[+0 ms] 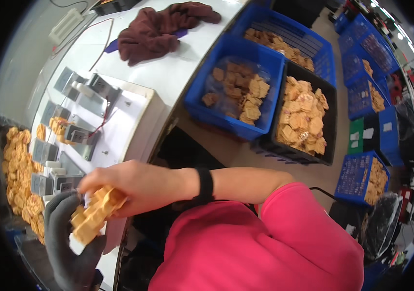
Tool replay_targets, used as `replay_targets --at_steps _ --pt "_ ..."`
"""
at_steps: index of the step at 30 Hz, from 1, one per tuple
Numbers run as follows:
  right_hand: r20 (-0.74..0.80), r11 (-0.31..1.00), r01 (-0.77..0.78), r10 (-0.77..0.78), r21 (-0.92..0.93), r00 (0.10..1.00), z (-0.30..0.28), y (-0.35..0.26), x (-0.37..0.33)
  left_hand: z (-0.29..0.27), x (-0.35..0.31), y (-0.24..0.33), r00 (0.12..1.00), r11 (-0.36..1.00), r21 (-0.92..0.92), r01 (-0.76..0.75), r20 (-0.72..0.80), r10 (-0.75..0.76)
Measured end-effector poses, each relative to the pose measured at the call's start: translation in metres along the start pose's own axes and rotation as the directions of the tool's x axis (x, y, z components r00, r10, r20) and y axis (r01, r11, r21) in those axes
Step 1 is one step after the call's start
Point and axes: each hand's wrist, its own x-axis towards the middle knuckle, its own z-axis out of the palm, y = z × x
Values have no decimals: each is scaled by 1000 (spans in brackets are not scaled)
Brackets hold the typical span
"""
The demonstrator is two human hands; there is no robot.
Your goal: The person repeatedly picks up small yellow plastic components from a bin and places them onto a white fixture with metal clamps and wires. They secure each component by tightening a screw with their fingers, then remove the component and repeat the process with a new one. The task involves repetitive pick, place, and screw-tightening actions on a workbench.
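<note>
Both hands meet at the lower left, at a yellow-tan moulded piece (90, 219) with a knobbly, stepped outline. My right hand (132, 186), bare, grips its upper end; a black band circles that wrist. Round its lower end curl the fingers and thumb of my left hand (64, 237), in a grey glove. Just beyond them stands a white bench fixture (134, 123) carrying several grey metal blocks (88, 140) with white cylinders. Another yellow-tan piece (60, 127) sits among these blocks. Left of the fixture is a heap of similar yellow-tan pieces (16, 169).
On the white table (187, 48) lies a dark brown cloth (161, 31). To the right, a blue crate (231, 123) holds brown and tan pieces, beside a black crate (332, 126) full of tan ones. More blue crates (352, 177) line the far right. Thin wires cross the table.
</note>
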Motion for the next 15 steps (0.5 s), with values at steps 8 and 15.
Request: replay_targets --at_steps 8,15 --pt "-773 634 -772 463 -53 433 -168 11 -197 9 -28 -10 996 994 -92 56 -67 -63" --pt "-825 348 -931 555 113 108 -227 1 -279 21 -41 -27 995 996 -83 -28 -99 20"
